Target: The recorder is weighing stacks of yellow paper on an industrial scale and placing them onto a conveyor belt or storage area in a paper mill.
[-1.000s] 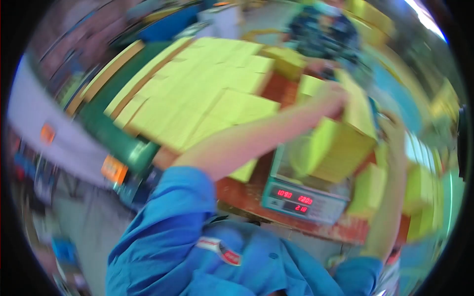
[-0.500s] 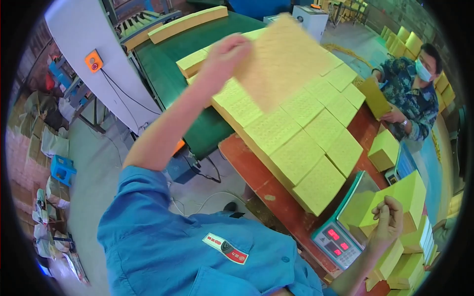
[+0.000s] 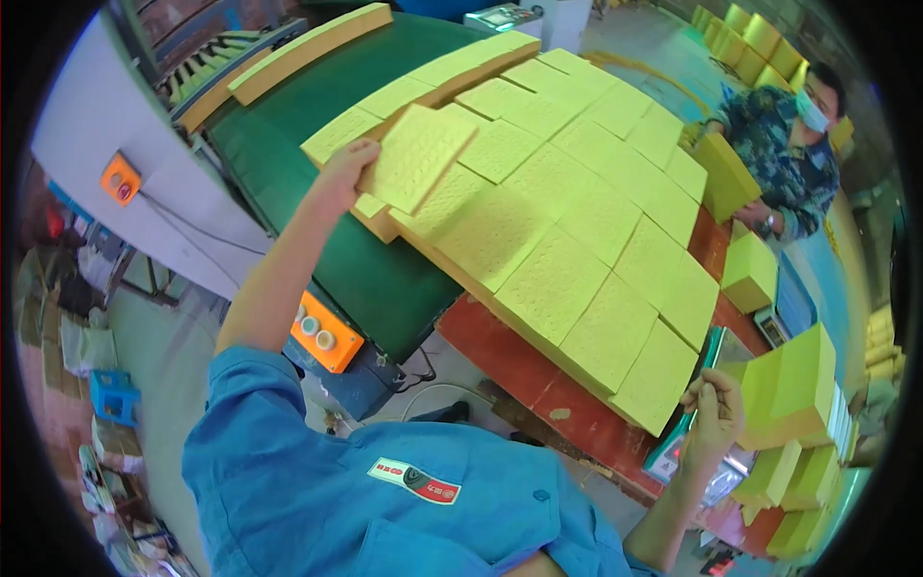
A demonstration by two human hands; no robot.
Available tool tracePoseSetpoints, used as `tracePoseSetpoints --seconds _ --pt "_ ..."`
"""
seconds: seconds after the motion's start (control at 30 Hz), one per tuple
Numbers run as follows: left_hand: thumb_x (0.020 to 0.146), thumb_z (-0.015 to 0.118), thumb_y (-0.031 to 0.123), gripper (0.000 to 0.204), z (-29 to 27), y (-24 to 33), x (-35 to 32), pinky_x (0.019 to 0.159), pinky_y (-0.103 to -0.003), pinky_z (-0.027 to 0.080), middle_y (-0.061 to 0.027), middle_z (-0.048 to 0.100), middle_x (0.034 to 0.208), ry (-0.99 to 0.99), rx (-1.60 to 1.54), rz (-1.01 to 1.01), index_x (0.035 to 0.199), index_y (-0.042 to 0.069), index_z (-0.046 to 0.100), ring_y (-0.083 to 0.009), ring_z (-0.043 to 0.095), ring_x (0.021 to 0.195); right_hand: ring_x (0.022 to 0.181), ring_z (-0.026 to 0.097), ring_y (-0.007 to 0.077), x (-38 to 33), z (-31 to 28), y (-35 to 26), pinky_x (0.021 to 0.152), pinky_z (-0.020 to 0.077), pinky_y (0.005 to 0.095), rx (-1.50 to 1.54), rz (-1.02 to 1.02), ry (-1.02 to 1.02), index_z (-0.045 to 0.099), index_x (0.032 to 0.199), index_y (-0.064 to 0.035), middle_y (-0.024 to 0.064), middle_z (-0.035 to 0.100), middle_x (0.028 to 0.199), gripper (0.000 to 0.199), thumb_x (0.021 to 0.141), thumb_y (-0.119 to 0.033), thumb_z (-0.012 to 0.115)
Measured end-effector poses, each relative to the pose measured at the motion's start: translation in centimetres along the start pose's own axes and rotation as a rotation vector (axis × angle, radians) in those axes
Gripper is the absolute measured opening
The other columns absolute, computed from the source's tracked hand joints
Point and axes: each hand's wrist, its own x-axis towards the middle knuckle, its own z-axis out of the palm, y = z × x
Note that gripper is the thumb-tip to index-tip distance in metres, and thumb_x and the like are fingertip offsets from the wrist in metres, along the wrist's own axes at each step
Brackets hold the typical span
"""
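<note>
From where I stand, a green conveyor belt (image 3: 385, 298) spreads widest, with a red worktop (image 3: 510, 361) beside it. Tight rows of yellow paper stacks (image 3: 577, 192) spread across both. Past their far corner, a masked co-worker (image 3: 793, 159) holds a yellow block (image 3: 726, 178). A weighing scale (image 3: 661, 464) sits at the worktop's near edge. Over the rows' left side is a textured yellow slab (image 3: 420, 159) — gripped at its left edge by the fingers of the left hand (image 3: 348, 171). The right hand (image 3: 716, 418) is by the scale, fingers curled closed.
</note>
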Motion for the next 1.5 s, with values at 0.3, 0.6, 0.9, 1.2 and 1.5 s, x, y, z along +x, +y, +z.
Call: tracePoseSetpoints --seconds 0.3,0.6,0.9,1.2,1.5 --pt "0.092 0.051 0.014 0.021 0.9 -7.7 2.9 0.055 -0.039 0.038 -0.0134 0.047 0.062 0.173 1.145 0.476 0.077 0.000 0.052 -0.0203 0.048 0.060 0.073 0.062 0.0107 -3.7 3.0 0.4 0.065 0.0506 0.0246 -0.056 0.143 0.049 0.066 0.102 0.0013 0.0057 0.065 0.084 0.015 0.090 0.000 0.057" --pt "0.093 0.057 0.011 0.030 12.6 -2.6 -2.7 0.091 -0.040 0.048 -0.0144 0.058 0.118 0.003 1.742 0.915 0.122 0.002 0.055 -0.0307 0.054 0.115 0.072 0.061 0.0092 -9.8 -7.6 3.9 0.068 0.0498 0.0239 0.123 0.180 0.431 0.063 0.104 0.0014 0.0040 0.064 0.082 0.015 0.091 -0.001 0.055" --pt "0.100 0.040 0.049 0.064 47.2 -3.8 -16.7 0.100 -0.044 0.045 -0.0162 0.047 0.140 -0.931 0.138 -0.200 0.145 0.004 0.034 -0.0274 0.045 0.131 0.111 0.055 0.0174 -0.8 -28.8 13.5 0.096 0.0414 0.0334 0.038 -0.008 0.907 0.054 0.130 0.0002 0.0094 0.058 0.127 0.044 0.101 -0.031 0.045" --pt "0.088 0.064 0.046 0.066 71.9 -4.3 -20.8 0.084 -0.044 0.054 -0.0153 0.059 0.123 -0.877 0.197 -0.426 0.136 0.006 0.046 -0.0269 0.063 0.106 0.116 0.057 0.0264 1.8 -27.9 15.4 0.099 0.0416 0.0340 0.213 0.081 0.462 0.059 0.123 -0.0012 0.0193 0.062 0.122 0.046 0.101 -0.037 0.041" --pt "0.095 0.056 0.037 0.053 71.0 -5.3 -23.9 0.091 -0.035 0.052 -0.0102 0.061 0.125 -0.949 0.386 -0.464 0.135 0.003 0.047 -0.0208 0.064 0.106 0.121 0.052 0.0251 -6.8 -29.7 12.1 0.102 0.0403 0.0346 0.317 0.075 0.342 0.046 0.133 0.0022 0.0164 0.053 0.132 0.045 0.098 -0.024 0.051"
